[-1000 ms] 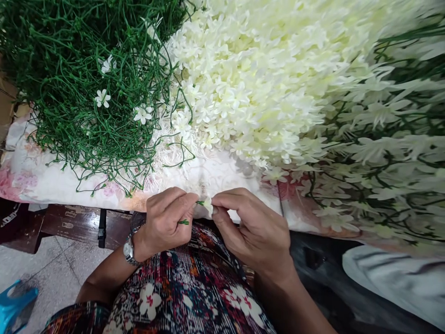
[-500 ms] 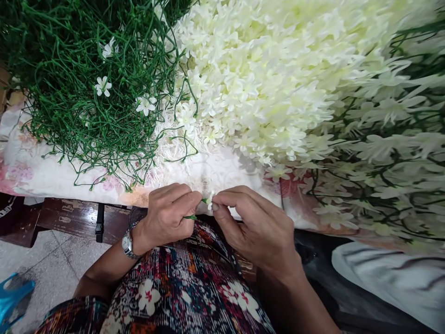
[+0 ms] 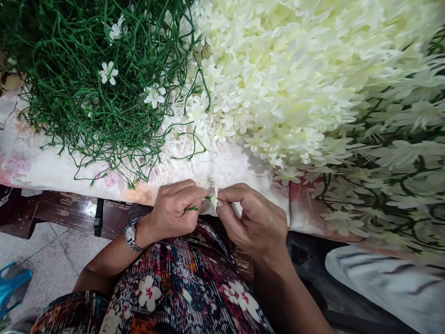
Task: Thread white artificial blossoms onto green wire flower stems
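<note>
My left hand [image 3: 174, 211], with a watch on its wrist, is closed in a pinch on a thin green stem [image 3: 192, 208]. My right hand [image 3: 255, 220] pinches a small white flower [image 3: 214, 199] against the stem's tip. Both hands meet at the near edge of a table covered by a floral cloth [image 3: 45, 169]. Behind them lies a tangled heap of green stems [image 3: 90, 83] on the left. A big pile of loose cream-white flowers [image 3: 278, 69] fills the middle.
Finished white flower sprays on green stems [image 3: 396, 176] are heaped at the right. The dark wooden table edge [image 3: 73, 215] shows at the left above a tiled floor. A blue object [image 3: 12, 285] lies bottom left. A grey-white cloth [image 3: 385, 283] is at bottom right.
Both hands stay pinched together on the stem and flower; they have shifted slightly up and right in the view as the camera moved. The flower sits closer onto the stem tip.
</note>
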The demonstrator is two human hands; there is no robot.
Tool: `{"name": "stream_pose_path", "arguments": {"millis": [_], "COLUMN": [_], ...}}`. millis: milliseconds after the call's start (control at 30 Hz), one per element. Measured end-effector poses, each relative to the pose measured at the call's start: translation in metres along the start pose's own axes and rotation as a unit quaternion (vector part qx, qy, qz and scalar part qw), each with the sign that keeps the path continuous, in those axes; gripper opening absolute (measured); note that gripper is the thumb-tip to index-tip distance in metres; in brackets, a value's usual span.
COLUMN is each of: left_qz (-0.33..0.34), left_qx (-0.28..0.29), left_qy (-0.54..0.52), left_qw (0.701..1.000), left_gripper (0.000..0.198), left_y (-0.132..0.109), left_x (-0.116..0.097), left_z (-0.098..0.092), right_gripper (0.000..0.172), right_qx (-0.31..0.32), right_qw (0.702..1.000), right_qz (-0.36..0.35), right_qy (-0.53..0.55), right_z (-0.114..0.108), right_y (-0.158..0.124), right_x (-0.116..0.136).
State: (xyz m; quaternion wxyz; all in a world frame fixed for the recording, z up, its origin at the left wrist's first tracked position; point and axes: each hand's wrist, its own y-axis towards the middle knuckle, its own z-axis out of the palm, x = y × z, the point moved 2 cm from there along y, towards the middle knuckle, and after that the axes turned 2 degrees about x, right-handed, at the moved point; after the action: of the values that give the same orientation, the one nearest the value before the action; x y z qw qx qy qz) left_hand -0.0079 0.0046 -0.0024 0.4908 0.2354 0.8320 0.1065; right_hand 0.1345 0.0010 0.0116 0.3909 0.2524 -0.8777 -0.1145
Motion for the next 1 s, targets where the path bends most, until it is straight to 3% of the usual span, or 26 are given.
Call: {"name": "stream_pose_path", "arguments": {"millis": [1000], "left_qz": [-0.004], "left_qx": [-0.025], "left_qy": [-0.005], "left_qw": [1.0], "left_gripper": [0.017], "left_y": [0.0], "left_x": [0.003], "left_z": [-0.001], "right_gripper": [0.015], "right_qx": [-0.008], "right_qw": [1.0], "right_qz": [0.006], "right_qy": [0.006], "right_z": [0.013], "right_y": [0.003], "right_x": [0.001]}}
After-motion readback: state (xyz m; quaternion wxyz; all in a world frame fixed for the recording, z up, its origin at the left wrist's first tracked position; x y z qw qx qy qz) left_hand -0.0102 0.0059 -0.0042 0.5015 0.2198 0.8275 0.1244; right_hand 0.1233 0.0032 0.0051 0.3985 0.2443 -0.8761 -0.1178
